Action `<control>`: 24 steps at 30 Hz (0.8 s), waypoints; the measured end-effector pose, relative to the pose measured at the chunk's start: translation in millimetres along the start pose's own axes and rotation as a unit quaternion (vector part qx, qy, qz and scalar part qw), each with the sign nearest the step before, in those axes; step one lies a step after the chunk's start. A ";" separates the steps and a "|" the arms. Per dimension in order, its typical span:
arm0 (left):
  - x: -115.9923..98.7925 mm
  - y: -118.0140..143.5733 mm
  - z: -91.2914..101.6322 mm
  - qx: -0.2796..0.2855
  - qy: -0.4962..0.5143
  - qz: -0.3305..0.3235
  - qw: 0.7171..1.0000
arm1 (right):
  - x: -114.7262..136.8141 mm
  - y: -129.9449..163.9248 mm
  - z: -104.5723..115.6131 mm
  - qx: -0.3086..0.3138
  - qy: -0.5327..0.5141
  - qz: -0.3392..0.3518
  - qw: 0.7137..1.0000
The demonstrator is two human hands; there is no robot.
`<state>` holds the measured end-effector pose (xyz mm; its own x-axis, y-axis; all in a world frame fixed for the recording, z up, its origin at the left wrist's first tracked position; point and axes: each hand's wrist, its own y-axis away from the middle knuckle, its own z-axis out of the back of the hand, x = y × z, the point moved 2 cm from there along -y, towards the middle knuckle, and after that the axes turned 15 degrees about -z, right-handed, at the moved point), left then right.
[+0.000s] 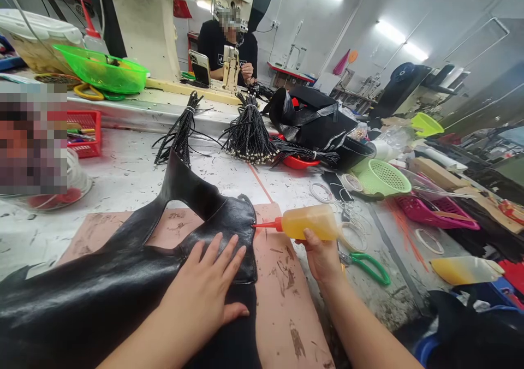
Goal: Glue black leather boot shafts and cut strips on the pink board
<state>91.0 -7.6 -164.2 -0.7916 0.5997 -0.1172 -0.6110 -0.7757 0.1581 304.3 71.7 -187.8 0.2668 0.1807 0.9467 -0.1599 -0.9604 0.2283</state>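
Observation:
A large black leather piece point(123, 265) with a looped strap lies across a pinkish board point(282, 298). My left hand point(208, 281) rests on it with fingers spread, pressing flat near a stitched panel. In my right hand point(321, 254) is a glue bottle point(310, 222), see-through with yellow liquid, held on its side. Its long red nozzle points left, with the tip at the panel's right edge. Whether the tip touches the leather or stops just short, I cannot tell.
Green-handled scissors point(370, 268) lie right of my right hand. Bundled black cords point(249, 131) stand behind the board. A light green basket point(385, 178), a pink basket point(438, 210) and another glue bottle point(466, 269) are rightward. Beyond sits a person point(208, 44) at a sewing machine.

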 end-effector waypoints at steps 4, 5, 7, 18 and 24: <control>0.0 -0.1 -1.2 -0.018 -0.006 0.003 1.000 | 1.0 3.3 -0.2 0.007 0.013 0.002 1.000; 0.0 0.0 -1.6 -0.023 -0.007 0.004 1.000 | 1.2 3.8 0.1 0.005 0.013 0.003 1.000; -0.4 0.3 -2.1 -0.028 -0.009 0.004 1.000 | 1.6 5.1 0.6 0.002 0.012 0.003 1.000; -1.1 0.8 0.0 -0.034 -0.014 -0.006 0.999 | 5.7 18.1 2.0 0.021 0.031 -0.001 0.999; -2.2 1.4 0.7 -0.043 -0.019 -0.008 0.999 | 2.6 26.9 11.2 0.024 0.020 -0.001 1.000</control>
<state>91.9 -9.8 -163.0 -0.7825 0.6173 -0.0815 -0.6224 -0.7793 0.0724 311.3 43.9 -181.7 0.2279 0.1898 0.9550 -0.1139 -0.9689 0.2197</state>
